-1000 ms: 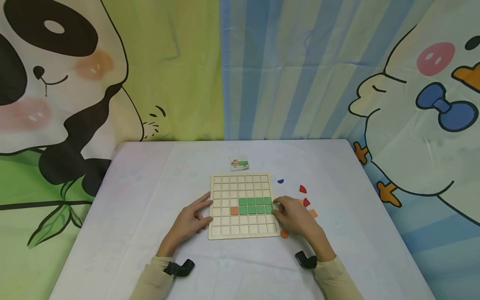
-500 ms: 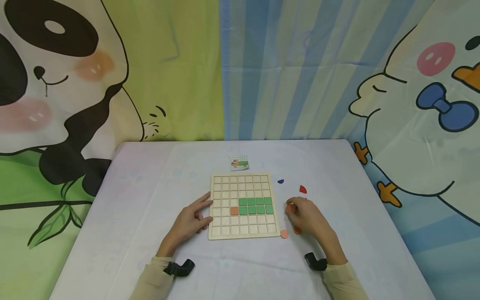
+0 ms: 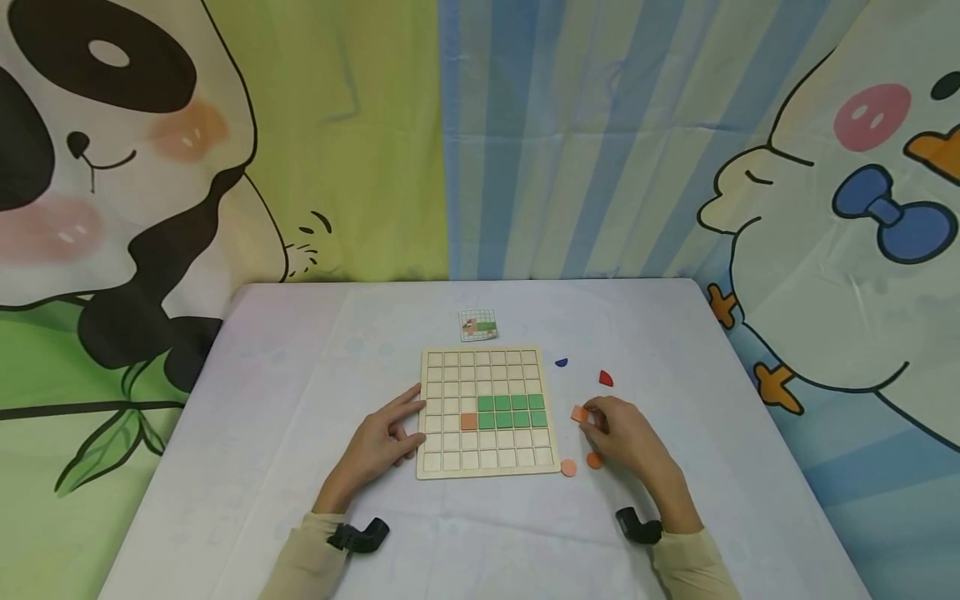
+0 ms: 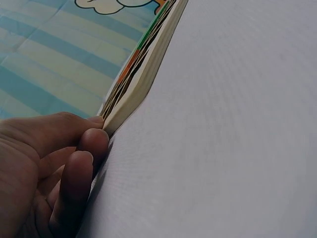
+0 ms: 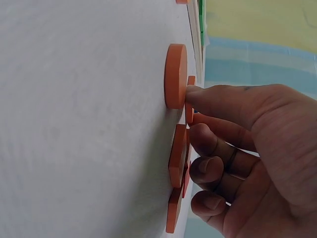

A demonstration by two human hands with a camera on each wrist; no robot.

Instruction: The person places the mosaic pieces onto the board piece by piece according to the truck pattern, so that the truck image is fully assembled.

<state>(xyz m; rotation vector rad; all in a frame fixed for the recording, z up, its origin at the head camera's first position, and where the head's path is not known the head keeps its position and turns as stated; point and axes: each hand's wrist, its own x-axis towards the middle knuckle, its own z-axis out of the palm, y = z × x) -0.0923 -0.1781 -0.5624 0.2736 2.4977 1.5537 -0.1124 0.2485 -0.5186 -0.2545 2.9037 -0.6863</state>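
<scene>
"Wooden board [image 3: 452,390] on the white table [image 3: 360,333]; what meets its edges?"

"Left hand [image 3: 384,435] touches the left edge, thumb and fingers apart; the right hand [image 3: 618,429] is off the right edge, thumb and fingers pinching one orange square [image 3: 577,413]."

"Room to move?"

"Table surface stretches broad outside both hands; only a narrow strip parts board from orange square; a picture card [image 3: 478,326] lies just past the far edge, a pale orange disc [image 3: 568,468] just beside the near right corner."

"Counts?"

"Eight green tiles [image 3: 519,403] in two rows of four, one orange tile [image 3: 468,422] at the lower row's left end; loose, a second, darker disc [image 3: 595,461], one blue half-disc [image 3: 562,362], one red quarter [image 3: 606,378]; more orange blocks [image 5: 177,157] by the right hand, their full number hidden."
</scene>
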